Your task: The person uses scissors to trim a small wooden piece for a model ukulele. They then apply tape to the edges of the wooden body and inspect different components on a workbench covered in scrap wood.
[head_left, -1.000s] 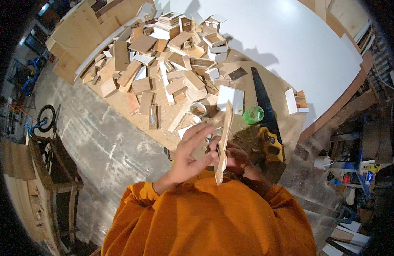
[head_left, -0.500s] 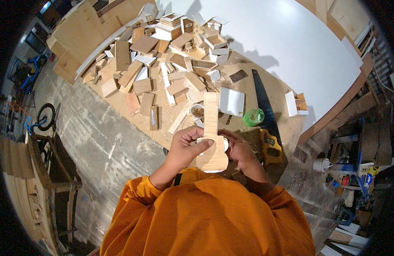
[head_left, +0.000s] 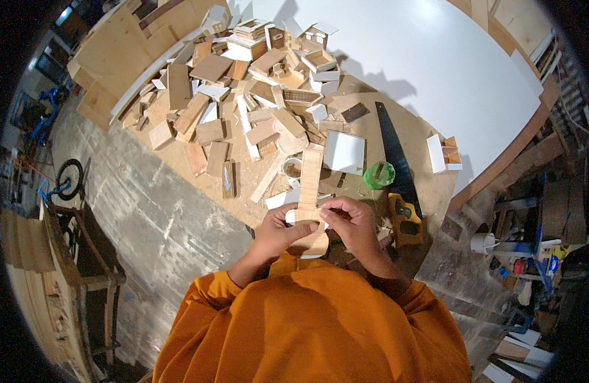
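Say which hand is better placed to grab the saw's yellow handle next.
Likely the right hand: the yellow handle lies just to its right. The left hand is farther away and has its thumb across the guitar-shaped wooden piece.

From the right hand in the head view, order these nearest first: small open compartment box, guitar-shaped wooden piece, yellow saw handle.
From the right hand:
1. Guitar-shaped wooden piece: at its fingertips, on its left.
2. Yellow saw handle: just to its right.
3. Small open compartment box: farther right and ahead.
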Demonstrator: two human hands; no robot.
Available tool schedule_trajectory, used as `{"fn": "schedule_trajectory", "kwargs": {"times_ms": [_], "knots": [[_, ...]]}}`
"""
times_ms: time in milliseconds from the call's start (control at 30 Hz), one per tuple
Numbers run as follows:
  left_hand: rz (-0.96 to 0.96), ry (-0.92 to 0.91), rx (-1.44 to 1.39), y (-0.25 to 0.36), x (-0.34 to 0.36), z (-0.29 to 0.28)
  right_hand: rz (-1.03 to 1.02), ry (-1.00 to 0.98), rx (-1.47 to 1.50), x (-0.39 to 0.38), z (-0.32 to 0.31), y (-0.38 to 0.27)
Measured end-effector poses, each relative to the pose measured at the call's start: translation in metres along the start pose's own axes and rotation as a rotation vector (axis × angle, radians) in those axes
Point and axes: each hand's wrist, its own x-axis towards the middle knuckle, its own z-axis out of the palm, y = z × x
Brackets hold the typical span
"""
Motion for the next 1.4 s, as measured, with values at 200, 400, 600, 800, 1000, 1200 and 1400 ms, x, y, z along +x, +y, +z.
{"fn": "schedule_trajectory", "kwargs": {"times_ms": [200, 400, 600, 800, 1000, 1200, 1400], "knots": [[-0.112, 0.051, -0.105, -0.014, 0.001, -0.007, -0.058, 0.092, 0.089, 0.006, 0.003, 0.024], [-0.105, 0.174, -0.191, -0.013, 0.002, -0.017, -0.19, -0.019, -0.618, 0.002, -0.019, 0.042], [-0.212, 0.332, -0.425, -0.019, 0.004, -0.031, -0.108, -0.1, -0.896, -0.02, -0.013, 0.058], [-0.111, 0.343, -0.685, -0.022, 0.011, -0.048, -0.067, -0.098, -1.042, -0.03, -0.019, 0.046], [-0.063, 0.251, -0.812, -0.012, 0.01, -0.055, -0.074, -0.15, -1.034, -0.038, -0.025, 0.052], [-0.014, 0.218, -0.535, -0.012, -0.002, -0.036, -0.105, -0.172, -0.367, -0.017, -0.018, 0.016], [-0.084, 0.115, -0.468, -0.002, -0.014, -0.003, 0.01, -0.198, 0.291, 0.005, 0.014, 0.005]]}}
